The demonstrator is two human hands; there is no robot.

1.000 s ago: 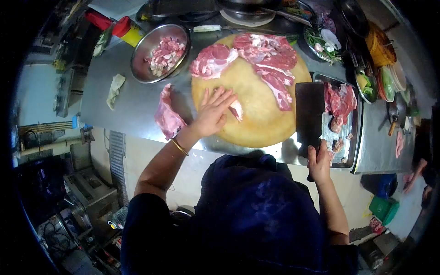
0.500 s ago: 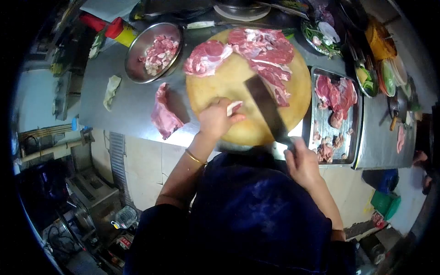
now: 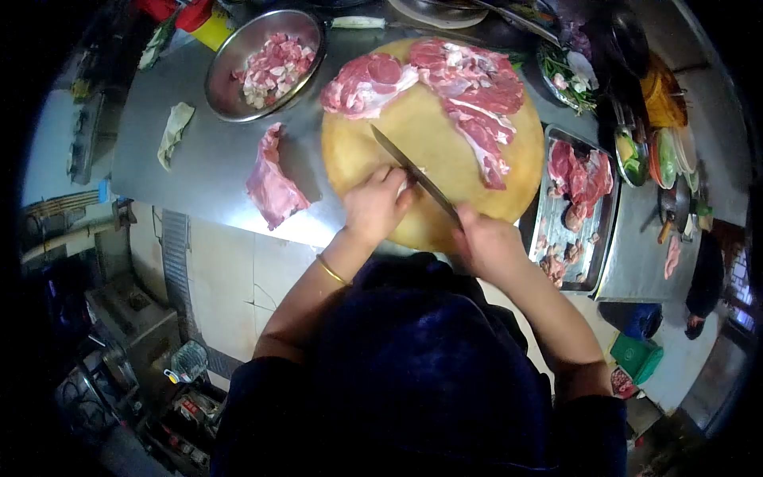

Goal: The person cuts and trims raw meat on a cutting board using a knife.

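Note:
My left hand (image 3: 377,202) is closed around a small meat piece, mostly hidden by its fingers, on the round yellow board (image 3: 358,147). Gripped in my right hand (image 3: 485,238) is the handle of a cleaver (image 3: 415,172), seen nearly edge-on. Its blade slants up and left across the board, beside my left fingertips. Two large pieces of red meat lie at the board's back: a rounded one (image 3: 368,85) on the left and a broad one (image 3: 470,78) on the right. A pink slab (image 3: 274,182) rests on the metal table, left of the board.
A steel bowl (image 3: 216,86) of cut meat stands at the back left. Right of the board, a metal tray (image 3: 606,246) holds meat pieces. Plates of vegetables (image 3: 628,155) are further right. Part of another person (image 3: 706,274) shows at the right edge.
The cleaver has swung from above the tray to the board, its blade now edge-on. My left hand has gone from flat and spread to closed on the small piece. The view has shifted slightly.

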